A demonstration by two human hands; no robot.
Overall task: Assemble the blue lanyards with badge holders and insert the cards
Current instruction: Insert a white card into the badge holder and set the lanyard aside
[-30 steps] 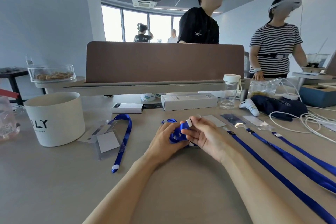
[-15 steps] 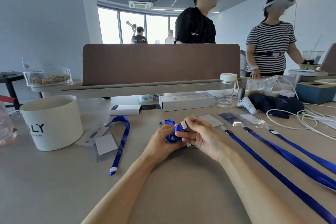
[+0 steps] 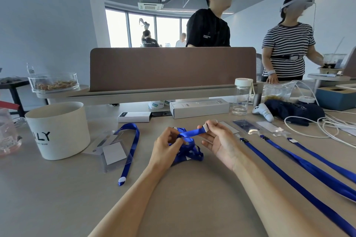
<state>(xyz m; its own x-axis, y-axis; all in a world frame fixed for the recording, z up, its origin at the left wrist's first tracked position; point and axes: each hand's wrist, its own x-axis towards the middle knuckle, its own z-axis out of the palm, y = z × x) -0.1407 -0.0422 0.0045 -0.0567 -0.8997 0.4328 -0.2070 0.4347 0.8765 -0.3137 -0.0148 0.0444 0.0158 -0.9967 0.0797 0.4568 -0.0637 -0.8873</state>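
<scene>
Blue lanyard [image 3: 190, 132], left hand [image 3: 166, 148], right hand [image 3: 219, 140] pinching

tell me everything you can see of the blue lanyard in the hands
A glossy blue ribbon lanyard, a flat strap by the look. Most of it lies bunched in loose loops on the table between the hands. One short stretch is pulled taut: the left hand pinches it near the bunch, and the right hand pinches its pale tab end. No badge holder shows on it.

A tub [image 3: 57, 131] left of the bunched lanyard [image 3: 187, 148]; straight lanyards [image 3: 308, 166] right; box [image 3: 199, 107] behind.
</scene>
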